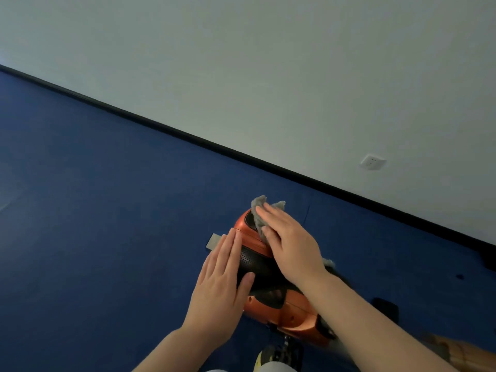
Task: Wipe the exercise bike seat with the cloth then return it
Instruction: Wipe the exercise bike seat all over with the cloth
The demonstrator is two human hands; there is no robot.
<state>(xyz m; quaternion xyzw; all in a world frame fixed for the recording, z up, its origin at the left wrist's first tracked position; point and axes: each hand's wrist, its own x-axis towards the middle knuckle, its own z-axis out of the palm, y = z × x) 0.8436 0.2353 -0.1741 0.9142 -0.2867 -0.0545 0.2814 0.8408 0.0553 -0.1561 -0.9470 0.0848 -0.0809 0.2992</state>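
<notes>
Left hand [224, 280] lies flat, fingers straight, steadying the left edge of the seat [252, 257]; right hand [288, 242], also flat, presses the grey cloth [259, 210] on the seat's far end. Wiping appears under way; returning the cloth remains.

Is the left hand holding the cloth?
No. The left hand lies flat on the seat; the right hand presses the cloth.
</notes>
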